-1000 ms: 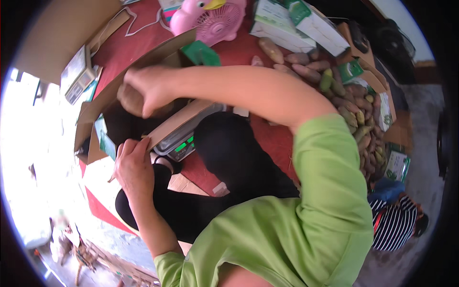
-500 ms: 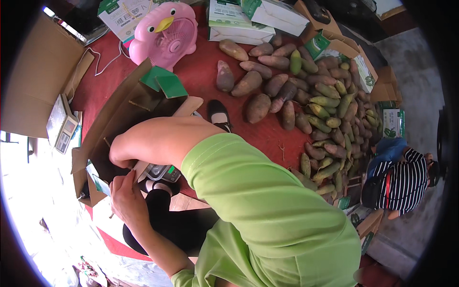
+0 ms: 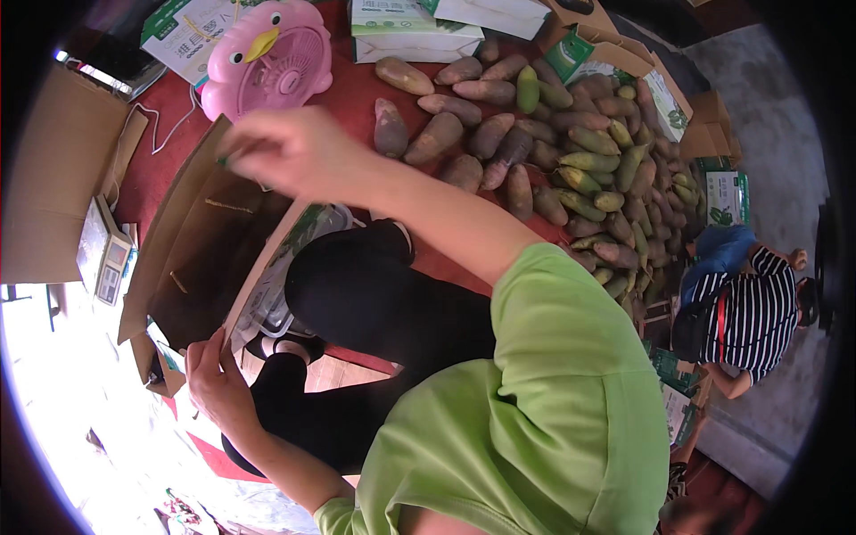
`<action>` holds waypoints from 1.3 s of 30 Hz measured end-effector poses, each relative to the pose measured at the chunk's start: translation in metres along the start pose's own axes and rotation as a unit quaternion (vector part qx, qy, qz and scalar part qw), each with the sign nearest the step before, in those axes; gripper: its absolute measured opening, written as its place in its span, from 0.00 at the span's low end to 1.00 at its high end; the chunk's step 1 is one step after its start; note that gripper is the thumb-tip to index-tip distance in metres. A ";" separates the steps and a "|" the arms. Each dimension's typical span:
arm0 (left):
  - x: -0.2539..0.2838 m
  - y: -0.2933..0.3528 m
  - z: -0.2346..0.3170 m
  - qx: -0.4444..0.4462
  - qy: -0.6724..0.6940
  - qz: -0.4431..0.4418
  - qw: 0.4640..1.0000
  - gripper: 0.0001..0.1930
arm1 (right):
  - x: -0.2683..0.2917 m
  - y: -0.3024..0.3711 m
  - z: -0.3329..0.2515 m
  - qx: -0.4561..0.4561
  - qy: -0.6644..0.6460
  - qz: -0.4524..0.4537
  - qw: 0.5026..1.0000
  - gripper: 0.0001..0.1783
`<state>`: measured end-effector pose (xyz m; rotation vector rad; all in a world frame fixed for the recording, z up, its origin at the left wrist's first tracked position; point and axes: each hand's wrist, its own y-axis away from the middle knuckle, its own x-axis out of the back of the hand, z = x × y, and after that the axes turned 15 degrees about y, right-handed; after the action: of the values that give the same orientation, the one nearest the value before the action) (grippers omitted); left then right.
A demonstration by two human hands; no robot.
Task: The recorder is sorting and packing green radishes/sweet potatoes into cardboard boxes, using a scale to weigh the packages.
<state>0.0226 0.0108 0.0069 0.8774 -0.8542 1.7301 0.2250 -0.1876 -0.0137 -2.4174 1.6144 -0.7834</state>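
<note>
- Cardboard carton (image 3: 178, 205), brown inside and open at the top, stands slantwise at centre-left, just in front of the person; two short, lighter strips show on its inner surfaces, too small to identify.
- Left hand (image 3: 218, 383) has its fingers closed in a narrow pinch on the carton's near edge, at the end toward the lower left.
- Right hand (image 3: 290, 152) is raised over the carton's far end, fingers bent and blurred; a small green patch shows by the fingertips, and whether they hold anything I cannot tell.
- Clear plastic tray (image 3: 278, 308) lies just beside the carton's near side, partly covered by the person's knee in black trousers (image 3: 343, 281).
- Pink penguin-shaped fan (image 3: 267, 67) stands beyond the right hand, with a white-and-green box (image 3: 183, 40) behind it.
- White device with a small display and keypad (image 3: 105, 259) sits to the left of the carton, near a large upright cardboard sheet (image 3: 53, 169).
- Elongated root vegetables (image 3: 584, 183), reddish-brown and green, lie heaped on red covering (image 3: 352, 116) to the right, a few spread out toward the fan.
- White-and-green cartons (image 3: 415, 31) stand behind the heap.
- Co-worker in a striped top (image 3: 753, 312) is at the far right, beyond the heap.
</note>
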 end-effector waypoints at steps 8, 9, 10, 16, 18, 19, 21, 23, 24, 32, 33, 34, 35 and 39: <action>-0.003 -0.002 -0.001 -0.022 0.020 -0.016 0.999 0.07 | 0.092 0.195 0.228 -0.293 0.380 0.149 0.865 0.12; -0.004 -0.002 -0.002 -0.019 0.022 -0.011 1.000 0.07 | 0.104 0.216 0.239 -0.313 0.440 0.147 0.829 0.13; -0.004 -0.001 -0.002 -0.016 0.023 -0.007 1.000 0.07 | 0.117 0.236 0.247 -0.331 0.498 0.143 0.789 0.14; -0.005 -0.002 -0.008 -0.027 0.009 -0.008 1.000 0.08 | 0.178 0.298 0.277 -0.600 0.460 0.117 0.644 0.30; -0.008 -0.004 -0.003 -0.009 0.011 -0.011 1.000 0.09 | 0.187 0.307 0.282 -0.645 0.446 0.102 0.612 0.34; -0.007 -0.004 -0.001 0.009 0.011 -0.009 1.000 0.09 | 0.186 0.305 0.279 -0.656 0.438 0.082 0.609 0.38; -0.007 -0.004 0.004 0.016 0.006 -0.005 1.000 0.09 | 0.184 0.309 0.285 -0.665 0.428 0.056 0.609 0.41; -0.007 -0.004 0.005 0.025 0.002 0.005 1.000 0.09 | 0.181 0.313 0.297 -0.652 0.430 0.068 0.621 0.45; -0.007 -0.004 0.005 0.012 0.009 0.004 1.000 0.09 | 0.182 0.314 0.300 -0.647 0.429 0.062 0.627 0.45; -0.003 -0.006 0.013 0.030 0.021 0.018 0.999 0.14 | 0.160 0.284 0.277 -0.681 0.509 0.029 0.526 0.40; -0.004 -0.007 0.012 0.044 0.029 0.018 0.998 0.14 | 0.160 0.287 0.278 -0.672 0.506 0.039 0.540 0.40; -0.004 -0.007 0.011 0.057 0.036 0.017 0.998 0.13 | 0.159 0.292 0.281 -0.664 0.501 0.048 0.553 0.40; -0.003 -0.007 0.011 0.057 0.037 0.015 0.998 0.14 | 0.157 0.297 0.283 -0.655 0.502 0.039 0.564 0.40; -0.002 -0.002 0.007 0.071 0.012 0.025 0.997 0.13 | 0.149 0.313 0.296 -0.551 0.527 0.011 0.647 0.41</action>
<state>0.0263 0.0048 0.0086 0.9338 -0.7509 1.8589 0.1549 -0.5032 -0.3356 -2.5957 3.3583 -1.8581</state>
